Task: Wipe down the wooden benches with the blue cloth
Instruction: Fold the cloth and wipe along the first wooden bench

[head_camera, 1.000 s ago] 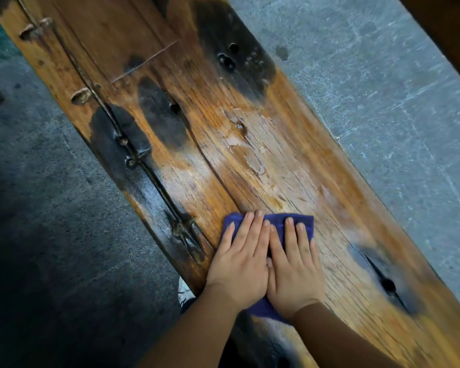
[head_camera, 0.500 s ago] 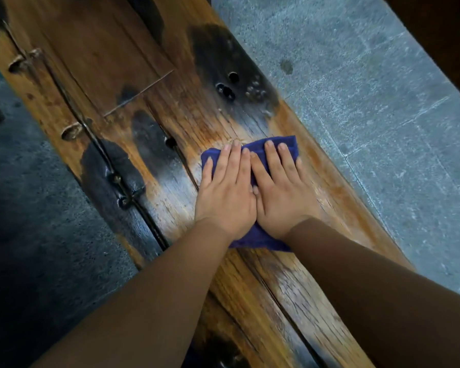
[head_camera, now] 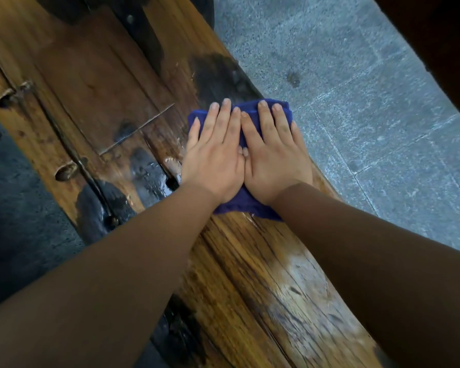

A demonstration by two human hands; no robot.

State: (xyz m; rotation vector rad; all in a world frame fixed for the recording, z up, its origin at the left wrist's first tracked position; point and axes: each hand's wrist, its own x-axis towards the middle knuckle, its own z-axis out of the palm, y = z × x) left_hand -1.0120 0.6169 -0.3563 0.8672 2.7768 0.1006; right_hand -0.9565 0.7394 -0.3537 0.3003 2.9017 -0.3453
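Blue cloth (head_camera: 250, 205) lies flat on the wooden surface (head_camera: 263, 274), a little above the middle of the frame and close to the plank's right edge. Both hands press down on it side by side, fingers straight and spread, gripping nothing: the left hand (head_camera: 213, 160) covers the cloth's left half, the right hand (head_camera: 274, 160) its right half, thumbs touching between them. Cloth shows beyond the fingertips and below the wrists. Dark sleeves (head_camera: 117, 274) run down to the lower corners. Wet, dark patches (head_camera: 146, 171) shine on the wood left of the hands. Grey stone paving (head_camera: 369, 115) fills the upper right of the frame.
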